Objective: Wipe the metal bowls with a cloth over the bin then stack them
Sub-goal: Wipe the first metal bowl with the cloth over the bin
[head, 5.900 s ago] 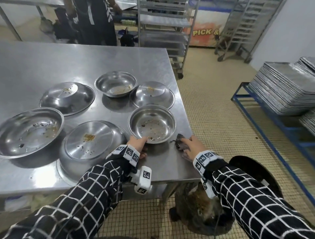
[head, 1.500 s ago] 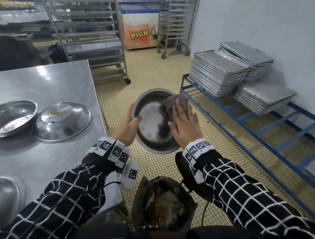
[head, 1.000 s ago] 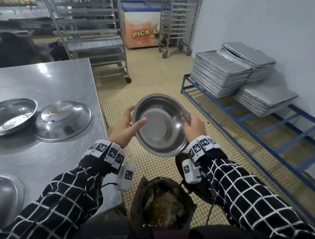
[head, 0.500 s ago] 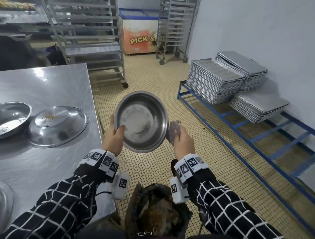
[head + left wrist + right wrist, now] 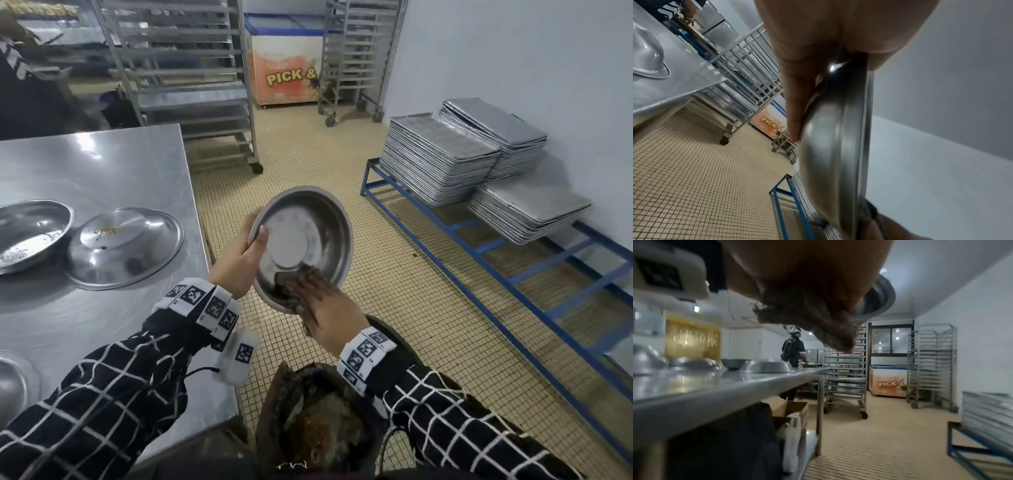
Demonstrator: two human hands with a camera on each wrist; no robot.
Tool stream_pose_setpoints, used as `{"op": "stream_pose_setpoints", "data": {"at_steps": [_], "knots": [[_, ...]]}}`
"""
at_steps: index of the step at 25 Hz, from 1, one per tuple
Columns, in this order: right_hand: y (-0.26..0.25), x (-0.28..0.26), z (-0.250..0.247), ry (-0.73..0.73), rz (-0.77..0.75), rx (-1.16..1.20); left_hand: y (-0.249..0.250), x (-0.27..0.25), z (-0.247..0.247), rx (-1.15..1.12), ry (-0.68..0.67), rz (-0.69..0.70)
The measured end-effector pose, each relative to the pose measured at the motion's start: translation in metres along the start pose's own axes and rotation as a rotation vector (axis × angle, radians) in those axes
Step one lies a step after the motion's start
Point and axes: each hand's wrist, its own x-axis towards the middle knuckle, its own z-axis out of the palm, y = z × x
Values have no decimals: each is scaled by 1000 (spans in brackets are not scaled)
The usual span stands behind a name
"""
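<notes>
steel bowl: the metal bowl (image 5: 303, 245) is held in the air beside the worktop (image 5: 96, 164), tipped with its hollow toward the person, above the bin (image 5: 318, 421) on the floor.
left grip: the left hand (image 5: 239, 263) clasps the bowl's near-left rim, thumb on the inside wall; the left wrist view shows fingers (image 5: 795, 97) flat along the outer wall with the rolled rim (image 5: 865, 129) caught between them and the thumb.
right grip: the right hand (image 5: 325, 308) lies with fingers straight, pressing the cloth (image 5: 291, 284) against the lower inside wall; the cloth is trapped under the palm, not pinched.
cloth: dark, ragged at the edge in the right wrist view (image 5: 797, 318), soft and limp; it looks damp, though i cannot be sure.
how the bowl will handle: thin sheet steel, so probably light and stiff, not fragile; the polished wall looks slippery, more so if greasy.
where to hold: the rolled rim seems the safest place, thumb inside and fingers outside, opposite where the cloth pushes so the bowl does not swing.
risk: a hard push low on the wall could lever the bowl out of a one-handed rim hold and drop it into the bin.
still waiting: an upturned bowl (image 5: 125, 246) and an upright bowl (image 5: 30, 233) sit on the worktop with crumbs on them; no stack is visible.
</notes>
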Motion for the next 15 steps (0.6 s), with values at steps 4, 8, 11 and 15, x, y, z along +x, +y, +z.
{"op": "stream_pose_setpoints", "data": {"at_steps": [4, 8, 11, 15], "knots": [[-23, 8, -8, 38, 98, 334, 7, -5, 14, 8, 11, 3], [-39, 9, 10, 183, 49, 291, 10, 1, 11, 0, 50, 65], [-6, 0, 17, 152, 64, -11, 5, 5, 3, 71, 16, 95], [39, 4, 0, -39, 223, -351, 1, 1, 5, 45, -19, 79]]}}
